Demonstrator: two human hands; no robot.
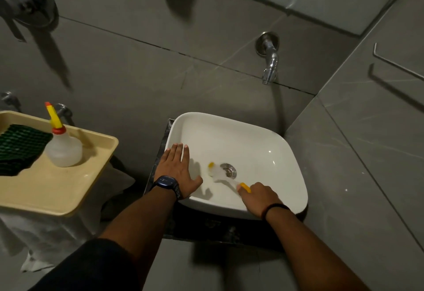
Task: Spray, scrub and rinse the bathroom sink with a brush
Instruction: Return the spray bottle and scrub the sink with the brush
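Observation:
A white countertop sink (270, 144) sits below a chrome wall tap (270, 63). My right hand (258, 198) grips the yellow handle of a brush (220, 173) over the sink's near rim; its blurred white head lies on the basin floor just left of the metal drain (228, 170). My left hand (177, 169) rests flat, fingers spread, on the sink's left rim, a dark watch on the wrist. A clear spray bottle (62, 146) with a yellow and red nozzle stands on a beige tray (68, 190) to the left.
A green scrub pad (18, 148) lies on the tray's left side. The tray sits on a covered stand. Grey tiled walls close in behind and to the right, where a metal towel rail (394, 61) is mounted. A chrome mixer fitting (25, 1) is at top left.

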